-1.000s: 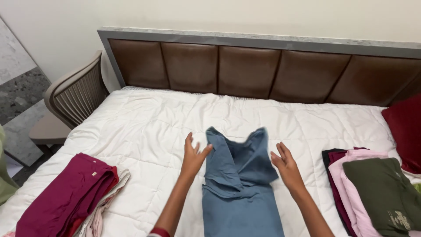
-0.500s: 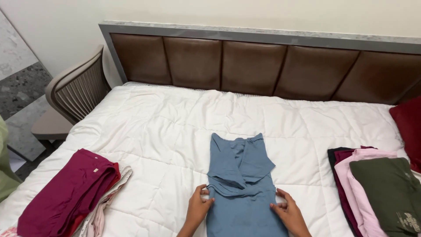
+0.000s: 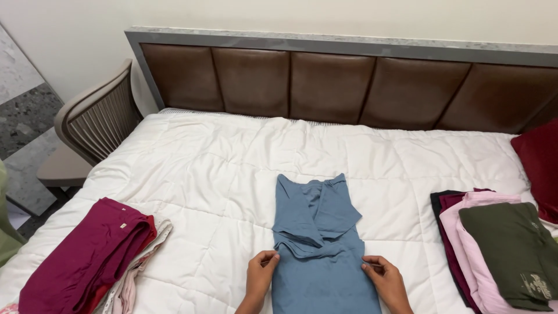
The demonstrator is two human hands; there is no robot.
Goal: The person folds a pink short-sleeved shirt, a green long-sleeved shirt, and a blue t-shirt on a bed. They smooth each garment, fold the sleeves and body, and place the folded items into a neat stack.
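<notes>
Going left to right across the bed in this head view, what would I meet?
Maroon clothes pile → left hand → blue shirt → right hand → stack topped by a dark green garment → red pillow.

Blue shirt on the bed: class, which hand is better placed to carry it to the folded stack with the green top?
Probably the right hand: it pinches the blue shirt's right edge, nearer the folded stack.

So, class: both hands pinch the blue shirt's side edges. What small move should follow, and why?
Probably lift both edges and fold the near half up over the far half. The left hand and right hand pinch the blue shirt at mid-length, its sleeves already folded in.
</notes>
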